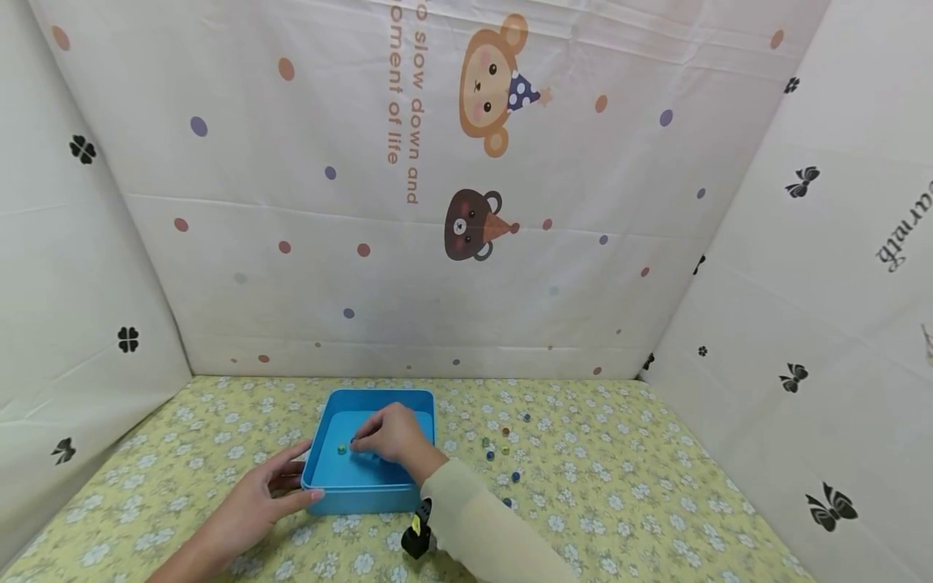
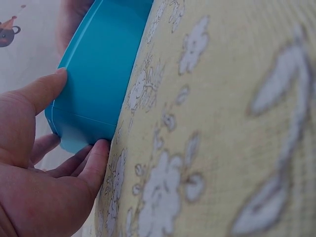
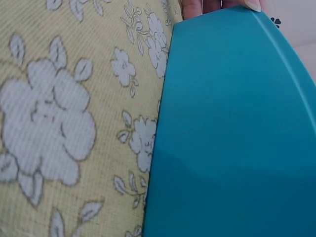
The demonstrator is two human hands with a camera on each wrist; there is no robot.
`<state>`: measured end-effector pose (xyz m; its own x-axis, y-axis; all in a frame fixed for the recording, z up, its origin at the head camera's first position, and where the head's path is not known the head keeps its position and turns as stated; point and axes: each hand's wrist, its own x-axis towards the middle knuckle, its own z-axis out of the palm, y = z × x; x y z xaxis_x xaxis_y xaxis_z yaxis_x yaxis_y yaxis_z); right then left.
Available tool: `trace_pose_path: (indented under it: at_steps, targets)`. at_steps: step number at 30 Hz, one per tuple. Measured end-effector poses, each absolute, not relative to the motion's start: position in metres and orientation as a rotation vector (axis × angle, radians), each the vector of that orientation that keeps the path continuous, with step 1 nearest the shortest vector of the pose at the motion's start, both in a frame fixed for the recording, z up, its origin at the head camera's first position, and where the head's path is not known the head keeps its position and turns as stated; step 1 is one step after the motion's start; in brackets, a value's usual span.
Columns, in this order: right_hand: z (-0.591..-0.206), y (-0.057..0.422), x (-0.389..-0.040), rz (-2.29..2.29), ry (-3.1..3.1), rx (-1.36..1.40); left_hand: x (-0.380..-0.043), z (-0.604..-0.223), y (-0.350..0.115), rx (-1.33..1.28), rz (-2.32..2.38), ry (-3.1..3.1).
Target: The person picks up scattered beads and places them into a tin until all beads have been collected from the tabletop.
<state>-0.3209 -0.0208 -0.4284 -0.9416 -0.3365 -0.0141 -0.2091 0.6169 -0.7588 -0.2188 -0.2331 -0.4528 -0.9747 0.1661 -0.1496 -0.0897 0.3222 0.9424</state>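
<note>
A square blue plastic box (image 1: 364,500) with low walls stands on the flowered cloth. At its front left corner my left hand (image 1: 251,504) grips it, thumb (image 2: 47,89) on the front wall and fingers round the left side. My right hand (image 1: 394,435) reaches down inside the box, its thumb and fingers pinched together around a small dark marble, mostly hidden at the fingertips. Just left of those fingertips, a yellow-green marble (image 1: 341,449) lies on the box floor. In the right wrist view the box wall (image 3: 232,123) hides the right hand.
Several loose marbles, among them a blue one (image 1: 516,477) and a reddish one (image 1: 506,431), lie on the cloth (image 1: 612,470) right of the box. A printed white curtain (image 1: 408,283) rises behind the table, with white sheets at both sides.
</note>
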Motion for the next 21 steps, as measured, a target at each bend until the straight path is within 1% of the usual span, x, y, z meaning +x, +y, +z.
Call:
trace_pose_path:
  at_steps: [21]
  targets:
    - [-0.4286, -0.0249, -0.3215, -1.186, 2.710, -0.419, -0.2192, -0.4529, -0.2332, 0.030, 1.700, 2.376]
